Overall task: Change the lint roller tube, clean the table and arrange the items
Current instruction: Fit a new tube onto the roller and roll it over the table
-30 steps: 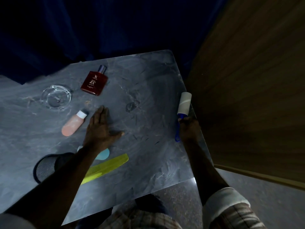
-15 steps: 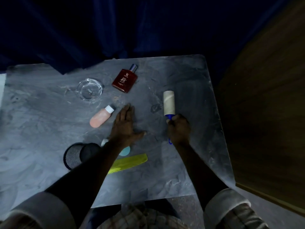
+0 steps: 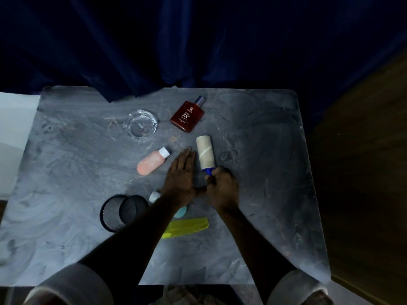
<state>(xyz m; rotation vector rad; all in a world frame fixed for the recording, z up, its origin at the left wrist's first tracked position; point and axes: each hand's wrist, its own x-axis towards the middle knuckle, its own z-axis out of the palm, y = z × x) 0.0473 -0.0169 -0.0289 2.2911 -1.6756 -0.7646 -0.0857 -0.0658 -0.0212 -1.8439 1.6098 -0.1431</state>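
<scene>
A lint roller [image 3: 206, 154] with a bare cardboard-coloured tube and a blue handle lies near the middle of the grey table [image 3: 264, 194]. My right hand [image 3: 222, 188] is closed around its blue handle. My left hand [image 3: 181, 177] rests flat on the table just left of the tube, fingers together, holding nothing. A red perfume bottle [image 3: 187, 116], a clear glass ashtray [image 3: 141, 124] and a pink bottle with a white cap [image 3: 152, 162] lie beyond my left hand.
A black mesh cup [image 3: 114, 213] lies on its side at the lower left. A yellow-green comb [image 3: 187, 226] and a teal bottle [image 3: 181, 211], partly hidden by my left forearm, sit near the front. Dark blue curtain behind; wooden panel at right.
My right hand has brought the lint roller from the table's right edge to the middle, right beside my left hand. The view swung left. My left hand stayed flat.
</scene>
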